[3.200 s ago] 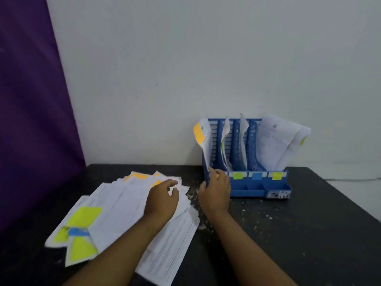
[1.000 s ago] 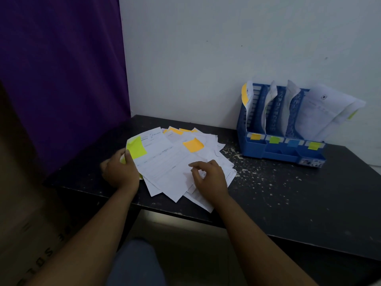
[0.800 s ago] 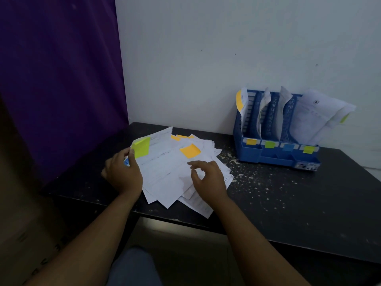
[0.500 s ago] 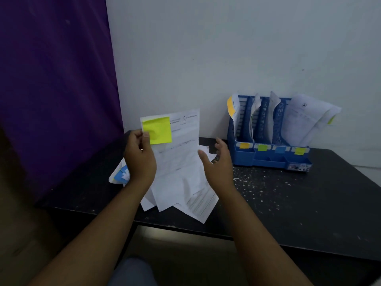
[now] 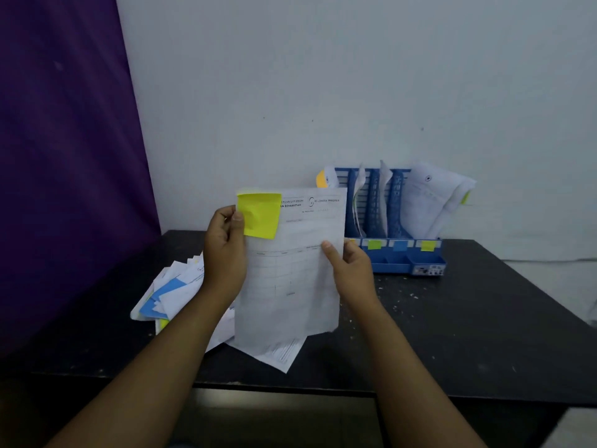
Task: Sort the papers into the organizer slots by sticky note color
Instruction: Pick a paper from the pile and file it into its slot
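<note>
We're holding one paper up over the bench. Our left hand is pinching the edge by the yellow sticky note, and our right hand is pinching the opposite edge. Looks like the carry step: next it goes into the matching-label slot in the organizer at the back edge.

The raised sheet is noted as thin white paper, matt, faintly printed and lightly creased toward its lower edge. Its sticky note is recorded as yellow-green paper, matt, slightly rumpled. The pile of papers is taken to be the same matt stock. The organizer is observed as blue moulded plastic, smooth, with perforated dividers. The desk is logged as black, matt, flecked with pale specks. The wall is seen as pale and matt; the curtain appears to be purple cloth.
</note>
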Demonstrator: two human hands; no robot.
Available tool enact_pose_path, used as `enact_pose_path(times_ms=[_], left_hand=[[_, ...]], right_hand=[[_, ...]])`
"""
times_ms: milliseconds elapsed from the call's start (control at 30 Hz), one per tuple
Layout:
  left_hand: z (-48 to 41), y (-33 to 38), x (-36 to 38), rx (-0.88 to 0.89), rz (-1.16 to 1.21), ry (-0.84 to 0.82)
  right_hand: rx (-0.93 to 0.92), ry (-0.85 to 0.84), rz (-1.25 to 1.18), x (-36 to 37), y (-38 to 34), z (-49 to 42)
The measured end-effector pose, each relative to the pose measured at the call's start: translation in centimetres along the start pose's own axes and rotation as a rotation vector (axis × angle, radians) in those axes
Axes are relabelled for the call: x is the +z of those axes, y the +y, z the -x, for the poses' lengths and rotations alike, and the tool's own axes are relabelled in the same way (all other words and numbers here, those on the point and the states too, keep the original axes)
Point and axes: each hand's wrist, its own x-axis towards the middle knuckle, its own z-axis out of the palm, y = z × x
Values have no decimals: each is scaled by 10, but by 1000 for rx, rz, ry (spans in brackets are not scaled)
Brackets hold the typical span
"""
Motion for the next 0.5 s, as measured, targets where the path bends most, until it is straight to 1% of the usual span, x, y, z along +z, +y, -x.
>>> enact_pose_path(times_ms=[100,233,300,367,433,500], left_hand=[[-3,8,9,-33,2,-100],[-14,14,16,-77,-105,-270],[-19,22,21,-106,-127,-368],[-23,34,29,-122,-175,-503],[-25,44,42,-189,-224,-648],[-24,53,60,-228,-274,-737]], right_hand=[[3,75,-43,-16,-4,-5],[-20,160,-56,-38,-9,-11],[-30,200,-74,-52,-12,-15],[-50,242,-74,-66,-15,-19],[-84,293,-39,-78,-16,-23],[-141,383,114,-87,-15,-28]])
